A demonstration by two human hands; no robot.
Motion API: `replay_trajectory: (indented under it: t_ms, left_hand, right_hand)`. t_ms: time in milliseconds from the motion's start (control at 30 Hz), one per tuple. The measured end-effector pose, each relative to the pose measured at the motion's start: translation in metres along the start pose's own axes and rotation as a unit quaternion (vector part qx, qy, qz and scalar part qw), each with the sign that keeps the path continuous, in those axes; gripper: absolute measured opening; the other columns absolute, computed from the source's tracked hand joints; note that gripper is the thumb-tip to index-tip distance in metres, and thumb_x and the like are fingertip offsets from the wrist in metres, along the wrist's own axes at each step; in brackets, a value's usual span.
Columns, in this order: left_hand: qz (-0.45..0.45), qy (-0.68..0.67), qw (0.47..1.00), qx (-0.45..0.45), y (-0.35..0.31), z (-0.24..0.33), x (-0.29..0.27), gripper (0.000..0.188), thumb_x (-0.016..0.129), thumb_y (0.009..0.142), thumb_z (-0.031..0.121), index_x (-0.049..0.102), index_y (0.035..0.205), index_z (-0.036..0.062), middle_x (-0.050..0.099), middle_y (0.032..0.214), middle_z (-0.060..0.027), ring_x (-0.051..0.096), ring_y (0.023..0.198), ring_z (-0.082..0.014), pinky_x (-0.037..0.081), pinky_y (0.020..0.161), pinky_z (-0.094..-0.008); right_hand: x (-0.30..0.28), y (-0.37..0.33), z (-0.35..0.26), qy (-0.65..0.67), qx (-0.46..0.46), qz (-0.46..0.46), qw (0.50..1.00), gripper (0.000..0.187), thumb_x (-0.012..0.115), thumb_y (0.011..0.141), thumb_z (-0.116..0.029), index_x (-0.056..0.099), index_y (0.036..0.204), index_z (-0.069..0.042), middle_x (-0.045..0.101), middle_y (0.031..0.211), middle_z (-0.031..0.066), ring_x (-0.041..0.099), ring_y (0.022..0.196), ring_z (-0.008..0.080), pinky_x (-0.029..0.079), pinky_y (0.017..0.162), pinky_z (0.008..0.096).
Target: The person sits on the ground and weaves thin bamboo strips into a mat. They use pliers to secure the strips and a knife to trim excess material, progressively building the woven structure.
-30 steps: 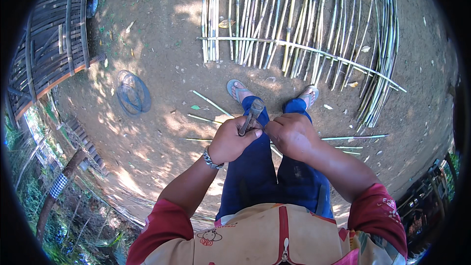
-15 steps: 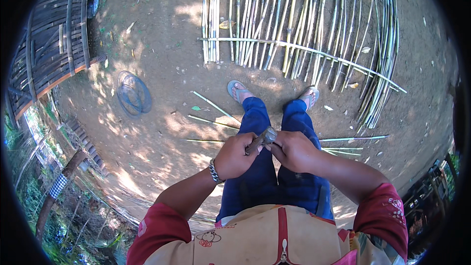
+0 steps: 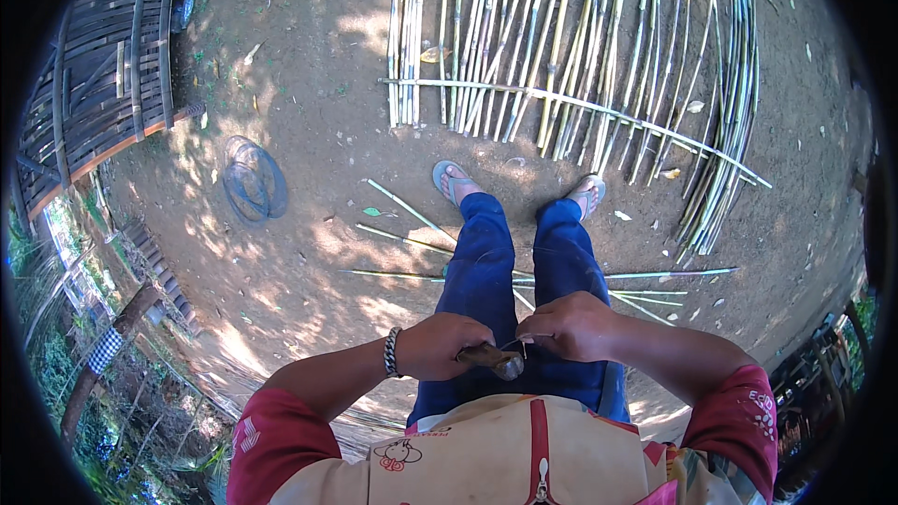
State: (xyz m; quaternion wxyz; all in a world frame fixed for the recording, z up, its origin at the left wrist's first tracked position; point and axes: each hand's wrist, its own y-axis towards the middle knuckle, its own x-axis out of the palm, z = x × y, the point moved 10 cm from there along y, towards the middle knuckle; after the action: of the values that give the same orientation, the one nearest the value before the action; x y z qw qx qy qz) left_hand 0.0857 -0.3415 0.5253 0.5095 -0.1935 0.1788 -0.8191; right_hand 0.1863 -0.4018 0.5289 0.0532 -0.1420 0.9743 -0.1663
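Note:
In front of my thighs, my left hand is closed around a hammer with a brown handle and a blunt grey metal head. The head points toward my right hand. My right hand is pinched, thumb against fingers, on a thin pale sliver like a nail or a bit of wire; it is too small to name surely. A small gap separates the two hands. Beyond my feet, long thin bamboo poles lie side by side, with one crosswise pole over their near ends.
Loose short bamboo sticks lie on the ground under and beside my legs. A dark round net-like coil rests at the left. A slatted bamboo platform stands at the far left. A post with a checkered cloth rises at lower left.
Both hands have come down toward my body and moved apart. The hammer's head has swung from pointing up and away to pointing down and right, and the thin piece now shows at my right fingertips.

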Motion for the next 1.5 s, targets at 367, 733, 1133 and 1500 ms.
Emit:
replay_trajectory:
  t_ms: [367, 733, 1133, 1500]
  left_hand:
    - [0.148, -0.124, 0.966, -0.171, -0.038, -0.065, -0.03, 0.013, 0.069, 0.09, 0.013, 0.067, 0.1, 0.0044, 0.07, 0.085, -0.0117, 0.069, 0.073, -0.0238, 0.053, 0.069, -0.0342]
    - [0.194, -0.061, 0.97, -0.13, -0.041, -0.038, -0.059, 0.009, 0.068, 0.092, 0.009, 0.068, 0.1, 0.0049, 0.07, 0.086, -0.0085, 0.068, 0.077, -0.0183, 0.052, 0.071, -0.033]
    - [0.126, 0.078, 0.989, 0.022, -0.003, -0.011, -0.013, 0.021, 0.075, 0.079, 0.01, 0.064, 0.098, 0.0092, 0.066, 0.082, -0.0095, 0.066, 0.078, -0.0327, 0.053, 0.071, -0.0392]
    - [0.135, -0.234, 0.953, -0.134, -0.007, -0.053, -0.013, 0.016, 0.066, 0.096, 0.013, 0.067, 0.106, 0.0, 0.073, 0.101, -0.0077, 0.069, 0.089, -0.0141, 0.055, 0.082, -0.0316]
  right_hand:
    - [-0.072, -0.025, 0.032, -0.111, 0.041, 0.129, 0.985, 0.019, 0.074, 0.081, -0.01, 0.069, 0.099, -0.013, 0.068, 0.087, 0.0057, 0.069, 0.076, 0.0302, 0.056, 0.063, 0.0413]
    - [-0.025, -0.051, 0.084, -0.189, 0.134, -0.041, 0.972, 0.01, 0.068, 0.086, -0.018, 0.069, 0.096, -0.016, 0.069, 0.086, 0.0067, 0.07, 0.083, 0.0309, 0.056, 0.069, 0.0438]
    - [-0.144, -0.038, 0.025, -0.172, 0.115, 0.109, 0.972, 0.009, 0.071, 0.085, -0.011, 0.07, 0.094, -0.01, 0.071, 0.085, 0.0085, 0.069, 0.08, 0.0326, 0.055, 0.07, 0.0445]
    - [-0.136, -0.055, 0.028, -0.206, 0.09, 0.093, 0.97, 0.012, 0.076, 0.079, -0.013, 0.072, 0.09, -0.015, 0.067, 0.076, 0.0046, 0.069, 0.073, 0.0288, 0.054, 0.062, 0.042]
